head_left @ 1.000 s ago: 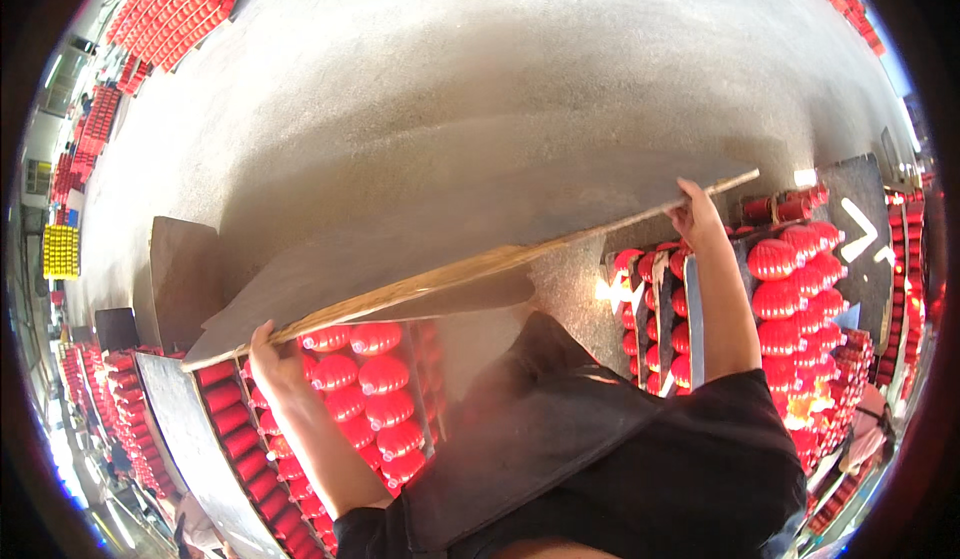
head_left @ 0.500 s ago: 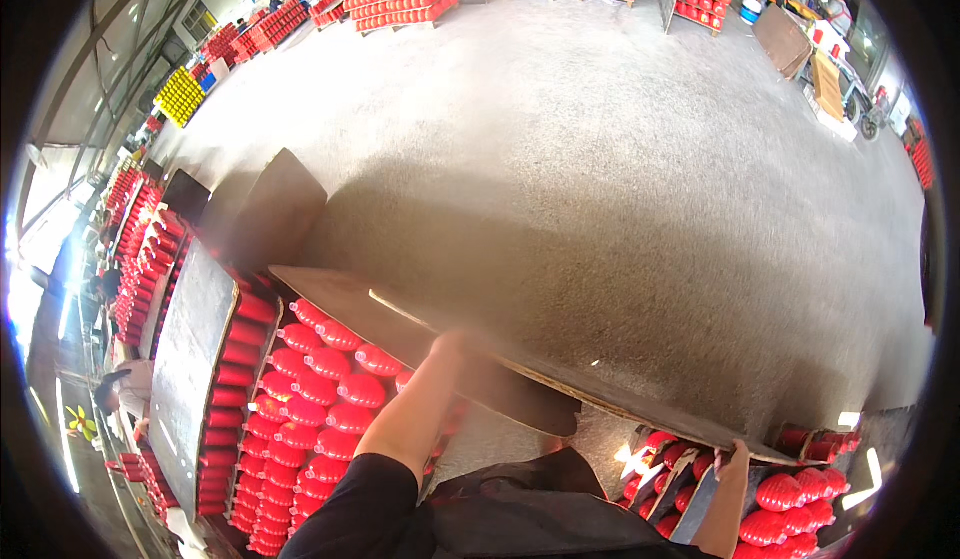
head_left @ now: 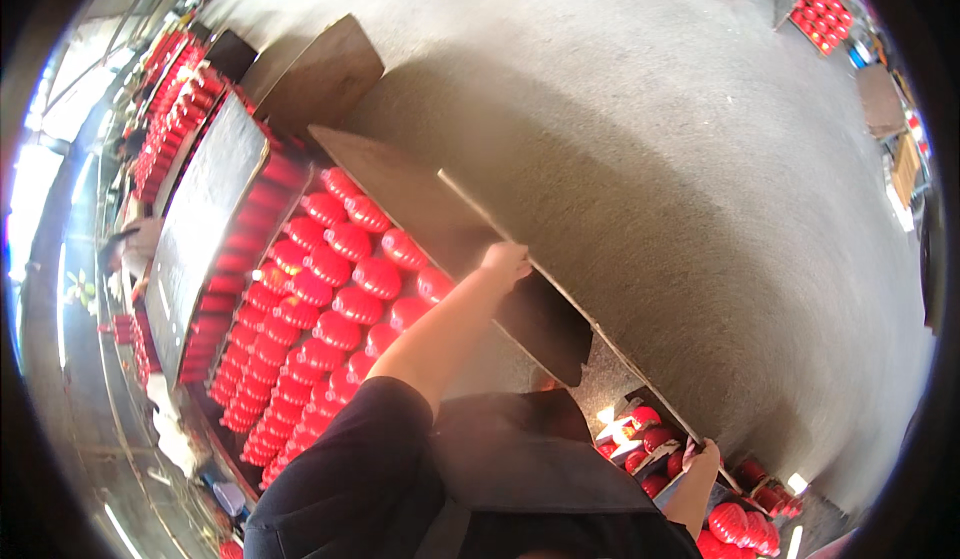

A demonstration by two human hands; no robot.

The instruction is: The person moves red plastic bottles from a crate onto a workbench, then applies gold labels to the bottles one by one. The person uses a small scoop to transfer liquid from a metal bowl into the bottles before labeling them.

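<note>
Both my hands grip a large thin board (head_left: pixel 566 305), which I see nearly edge-on as a long pale strip slanting down to the right. My left hand (head_left: pixel 507 260) is closed on its edge near the upper end. At the lower right end, my right hand (head_left: pixel 704 456) has its fingers wrapped round the edge. Beside my left arm, red ribbed, rounded plastic items (head_left: pixel 357 305) stand in stacked rows. A dark brown board (head_left: pixel 390 184) stands along the far side of that stack, partly behind the held board.
More red items (head_left: pixel 728 523) lie in stacks near my right hand. A grey-topped board (head_left: pixel 205 229) covers a red stack at left. Another brown board (head_left: pixel 330 74) stands upright farther off. Concrete floor (head_left: pixel 650 109) spreads ahead. Another person (head_left: pixel 135 246) is at far left.
The view has turned, so the surroundings appear shifted and tilted. The held board now slants more steeply, its face no longer seen. Both hands keep their hold.
</note>
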